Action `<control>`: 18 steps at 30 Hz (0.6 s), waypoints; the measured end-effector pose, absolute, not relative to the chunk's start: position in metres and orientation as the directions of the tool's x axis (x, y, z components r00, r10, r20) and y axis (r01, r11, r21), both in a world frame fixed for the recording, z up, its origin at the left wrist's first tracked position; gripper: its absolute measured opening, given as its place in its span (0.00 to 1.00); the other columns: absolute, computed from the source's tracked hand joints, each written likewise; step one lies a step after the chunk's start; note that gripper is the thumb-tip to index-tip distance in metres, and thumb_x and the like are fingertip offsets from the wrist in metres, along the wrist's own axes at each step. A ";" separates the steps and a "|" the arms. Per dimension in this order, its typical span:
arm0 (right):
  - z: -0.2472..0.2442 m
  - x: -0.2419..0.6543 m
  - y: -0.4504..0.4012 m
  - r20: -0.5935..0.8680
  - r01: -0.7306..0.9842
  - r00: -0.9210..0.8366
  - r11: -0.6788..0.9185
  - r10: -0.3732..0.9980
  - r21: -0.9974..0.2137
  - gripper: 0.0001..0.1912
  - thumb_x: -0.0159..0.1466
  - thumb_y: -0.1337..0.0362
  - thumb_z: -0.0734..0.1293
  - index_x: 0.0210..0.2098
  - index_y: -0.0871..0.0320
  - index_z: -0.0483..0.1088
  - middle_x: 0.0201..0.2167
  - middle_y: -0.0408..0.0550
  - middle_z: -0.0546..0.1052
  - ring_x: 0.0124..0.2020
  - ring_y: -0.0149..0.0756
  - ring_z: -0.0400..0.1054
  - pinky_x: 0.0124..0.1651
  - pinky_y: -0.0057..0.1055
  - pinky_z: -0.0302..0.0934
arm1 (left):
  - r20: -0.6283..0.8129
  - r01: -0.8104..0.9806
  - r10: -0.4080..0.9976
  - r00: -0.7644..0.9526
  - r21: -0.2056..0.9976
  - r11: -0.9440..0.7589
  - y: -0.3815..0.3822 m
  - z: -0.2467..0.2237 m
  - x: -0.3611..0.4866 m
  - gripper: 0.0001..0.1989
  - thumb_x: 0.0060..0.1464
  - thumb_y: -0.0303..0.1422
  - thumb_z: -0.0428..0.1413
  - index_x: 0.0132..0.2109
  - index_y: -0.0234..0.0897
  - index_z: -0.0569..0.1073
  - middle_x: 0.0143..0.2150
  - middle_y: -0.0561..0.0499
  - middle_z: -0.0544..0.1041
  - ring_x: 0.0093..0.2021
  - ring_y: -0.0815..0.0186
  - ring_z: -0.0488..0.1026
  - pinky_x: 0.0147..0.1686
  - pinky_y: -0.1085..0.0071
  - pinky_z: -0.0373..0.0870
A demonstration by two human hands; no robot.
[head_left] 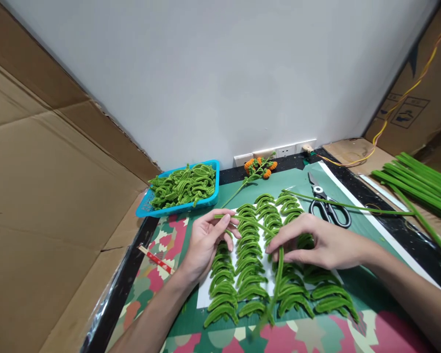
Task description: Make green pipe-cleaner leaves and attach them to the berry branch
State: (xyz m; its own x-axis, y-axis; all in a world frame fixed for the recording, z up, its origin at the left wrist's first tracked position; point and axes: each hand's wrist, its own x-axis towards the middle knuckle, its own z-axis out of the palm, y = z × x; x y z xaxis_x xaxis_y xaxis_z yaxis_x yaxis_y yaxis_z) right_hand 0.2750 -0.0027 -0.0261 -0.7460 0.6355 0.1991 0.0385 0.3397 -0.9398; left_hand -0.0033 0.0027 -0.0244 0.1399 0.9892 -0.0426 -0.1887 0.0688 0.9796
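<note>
A long green pipe cleaner runs between my two hands above the table. My left hand pinches one end between thumb and fingers. Further along, my right hand grips it, and the loose part bends down toward the front edge. Beneath both hands, rows of short curved green pipe cleaner pieces lie on white paper. Some of these pieces are hidden behind my right hand and forearm.
A blue basket of curled green pieces stands back left. An orange-flowered stem lies behind the rows. Scissors and one straight green pipe cleaner are at right, near a bundle of green stems. A red-wrapped stick packet lies left.
</note>
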 end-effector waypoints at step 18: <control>-0.022 0.275 -0.004 0.402 -0.025 -0.543 0.464 0.737 -0.886 0.13 0.71 0.60 0.73 0.32 0.58 0.81 0.25 0.44 0.79 0.27 0.31 0.69 0.34 0.31 0.62 | -0.075 -0.096 0.983 0.170 0.991 0.093 0.001 -0.027 -0.006 0.13 0.54 0.37 0.72 0.41 0.32 0.83 0.31 0.47 0.83 0.24 0.67 0.79 0.18 0.77 0.74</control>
State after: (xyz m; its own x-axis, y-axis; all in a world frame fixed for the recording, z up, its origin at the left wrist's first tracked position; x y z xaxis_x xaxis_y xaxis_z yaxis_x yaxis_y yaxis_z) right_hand 0.2750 -0.0035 -0.0223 -0.5431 0.7373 0.4017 -0.0252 0.4638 -0.8856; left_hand -0.0062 0.0009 -0.0271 0.1700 0.9825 -0.0755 -0.0959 0.0927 0.9911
